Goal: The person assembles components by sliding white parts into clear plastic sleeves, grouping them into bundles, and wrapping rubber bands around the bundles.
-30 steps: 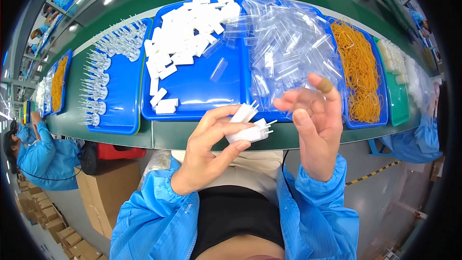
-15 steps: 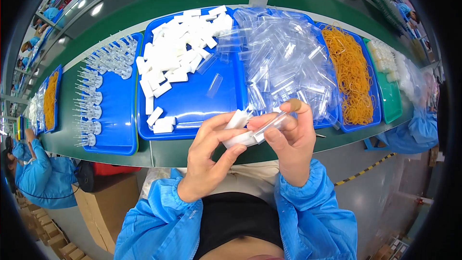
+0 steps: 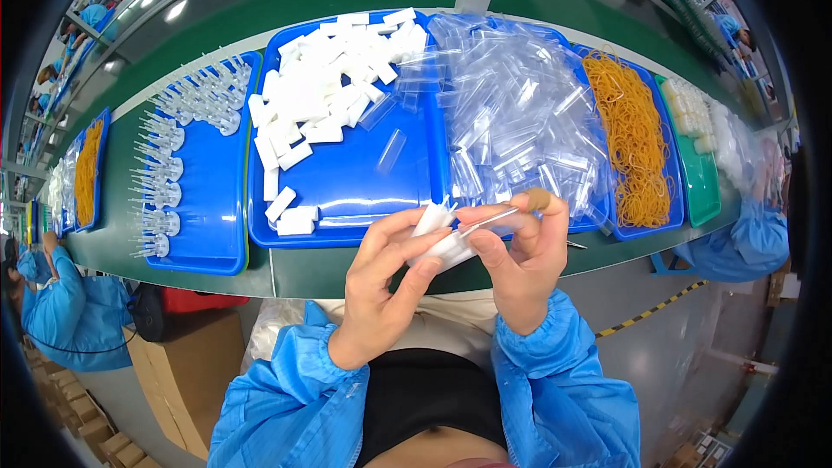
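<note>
In front of my body, my left hand (image 3: 378, 286) is closed around white pieces: a smooth white block (image 3: 451, 250) and, above it, a white part (image 3: 431, 218) with thin tips at its upper end. My right hand (image 3: 533, 264) pinches a thin clear plastic sleeve (image 3: 492, 219) between thumb and fingers; one finger wears a tan cover. The sleeve's left end is beside the white block, and fingers hide whether it goes over the block. Behind my hands lie a blue tray (image 3: 347, 199) of white blocks (image 3: 325, 91) and a heap of clear sleeves (image 3: 520, 104).
On the left, another blue tray (image 3: 204, 225) holds rows of clear syringe-like parts (image 3: 160, 173). Orange rubber bands (image 3: 633, 139) fill a tray on the right, beside a green tray (image 3: 702, 186). A cardboard box (image 3: 186, 373) stands below left; blue-sleeved people are on both sides.
The clear sleeve has tilted in my right fingers and now shows as a thin edge. Both hands have shifted slightly right, still holding the same pieces.
</note>
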A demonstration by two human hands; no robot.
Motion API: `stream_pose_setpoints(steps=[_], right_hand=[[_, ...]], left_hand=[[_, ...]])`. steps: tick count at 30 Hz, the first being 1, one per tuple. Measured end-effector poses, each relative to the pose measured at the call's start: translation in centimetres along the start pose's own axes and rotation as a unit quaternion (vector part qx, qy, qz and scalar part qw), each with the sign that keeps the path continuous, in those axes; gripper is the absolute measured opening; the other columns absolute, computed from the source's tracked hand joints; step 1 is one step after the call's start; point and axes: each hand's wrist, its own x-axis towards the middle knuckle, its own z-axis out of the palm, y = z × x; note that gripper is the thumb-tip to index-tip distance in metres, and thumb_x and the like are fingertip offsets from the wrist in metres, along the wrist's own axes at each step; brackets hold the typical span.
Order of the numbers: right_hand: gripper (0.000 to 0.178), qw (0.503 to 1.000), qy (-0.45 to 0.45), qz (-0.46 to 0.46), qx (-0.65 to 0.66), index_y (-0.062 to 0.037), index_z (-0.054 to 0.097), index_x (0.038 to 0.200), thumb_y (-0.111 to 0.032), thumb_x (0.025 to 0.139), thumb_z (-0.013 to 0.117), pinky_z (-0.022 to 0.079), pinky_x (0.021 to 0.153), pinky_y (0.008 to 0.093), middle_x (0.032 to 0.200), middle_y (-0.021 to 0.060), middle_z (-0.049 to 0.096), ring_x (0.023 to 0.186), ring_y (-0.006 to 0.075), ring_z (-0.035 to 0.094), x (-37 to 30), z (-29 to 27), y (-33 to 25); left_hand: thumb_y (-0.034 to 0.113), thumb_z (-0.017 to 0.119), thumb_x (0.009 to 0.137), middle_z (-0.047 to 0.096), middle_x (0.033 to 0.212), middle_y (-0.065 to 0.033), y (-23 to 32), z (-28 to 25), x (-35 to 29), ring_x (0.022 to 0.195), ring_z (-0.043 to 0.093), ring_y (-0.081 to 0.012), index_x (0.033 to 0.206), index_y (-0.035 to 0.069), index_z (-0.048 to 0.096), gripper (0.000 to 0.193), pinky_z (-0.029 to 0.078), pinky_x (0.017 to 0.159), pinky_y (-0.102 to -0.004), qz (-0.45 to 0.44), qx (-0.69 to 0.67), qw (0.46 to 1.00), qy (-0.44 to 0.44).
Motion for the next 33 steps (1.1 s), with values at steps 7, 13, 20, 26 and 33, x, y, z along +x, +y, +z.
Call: stream_pose_setpoints(steps=[7,13,20,26,33], right_hand=[[0.049,1.000,-0.015,-0.006,0.016,-0.0036,0.041,0.119,0.000,0.085,0.077,0.051,0.089,0.0304,0.101,0.0157,0.073,0.096,0.0182,0.070,-0.4,0.3,-0.1],[0.049,0.998,-0.025,-0.051,-0.032,-0.0035,0.041,0.119,0.002,0.085,0.076,0.053,0.086,0.0291,0.101,0.0152,0.073,0.093,0.0166,0.069,-0.2,-0.7,0.6],[0.047,0.999,-0.039,-0.008,-0.026,-0.0037,0.041,0.116,0.000,0.086,0.076,0.050,0.088,0.0294,0.105,0.0170,0.073,0.094,0.0161,0.068,-0.2,-1.1,0.3],[0.046,1.000,-0.012,-0.009,-0.002,-0.0040,0.040,0.116,-0.001,0.087,0.076,0.050,0.089,0.0301,0.105,0.0178,0.073,0.094,0.0177,0.069,-0.6,-0.9,0.4],[0.046,0.998,0.002,0.039,0.053,-0.0030,0.043,0.113,0.005,0.083,0.076,0.055,0.085,0.0311,0.104,0.0196,0.069,0.093,0.0202,0.070,0.2,-1.1,-1.1]], left_hand=[[0.001,0.070,0.089,0.056,0.126,-0.0166,-0.6,0.7,0.2,0.110,0.061,-0.0248,0.106,0.000,0.072,0.017,0.051,0.092,-0.0337,-0.027,-0.065,0.997,0.026],[0.001,0.076,0.083,0.060,0.122,-0.0163,-0.3,0.8,0.3,0.109,0.063,-0.0281,0.104,0.002,0.072,0.022,0.051,0.090,-0.0346,0.043,0.062,0.996,0.037],[0.001,0.076,0.083,0.065,0.117,-0.0175,-0.5,0.6,0.6,0.106,0.065,-0.0288,0.105,0.001,0.073,0.022,0.052,0.090,-0.0357,0.012,0.038,0.998,0.048],[0.003,0.074,0.088,0.060,0.123,-0.0155,-0.4,1.1,0.3,0.107,0.064,-0.0225,0.106,0.001,0.073,0.019,0.053,0.088,-0.0307,-0.031,-0.045,0.998,0.037],[0.005,0.072,0.091,0.057,0.126,-0.0147,-0.6,0.8,0.4,0.109,0.062,-0.0199,0.109,0.001,0.073,0.019,0.054,0.087,-0.0288,-0.022,-0.051,0.998,0.014]])
